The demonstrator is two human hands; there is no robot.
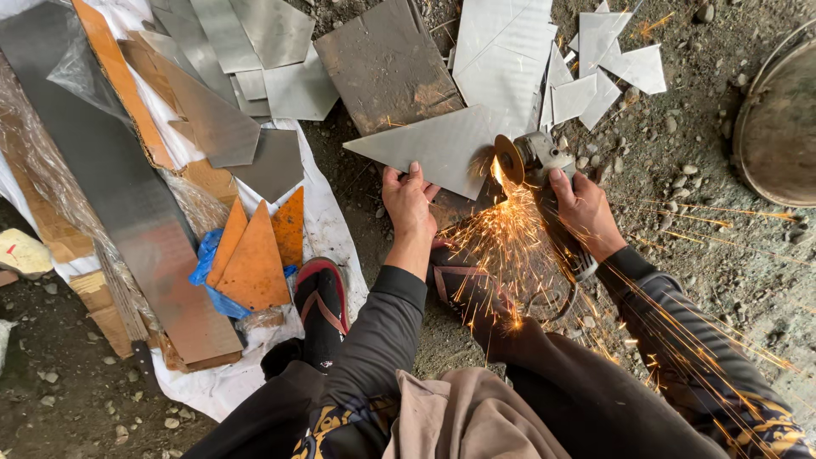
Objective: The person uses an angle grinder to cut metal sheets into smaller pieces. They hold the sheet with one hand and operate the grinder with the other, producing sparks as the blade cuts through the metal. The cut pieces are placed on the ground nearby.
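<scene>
While sparks flew, my left hand (pixel 408 200) pressed flat on the grey triangular steel sheet (pixel 433 146) on the ground; my right hand (pixel 585 208) gripped the grey angle grinder (pixel 534 157), grinding its edge, seemingly unfinished.

Gravelly dirt ground (pixel 705 127), white sheeting (pixel 327 225) spread at left, cut metal offcuts (pixel 595 76) scattered about, daylight
</scene>
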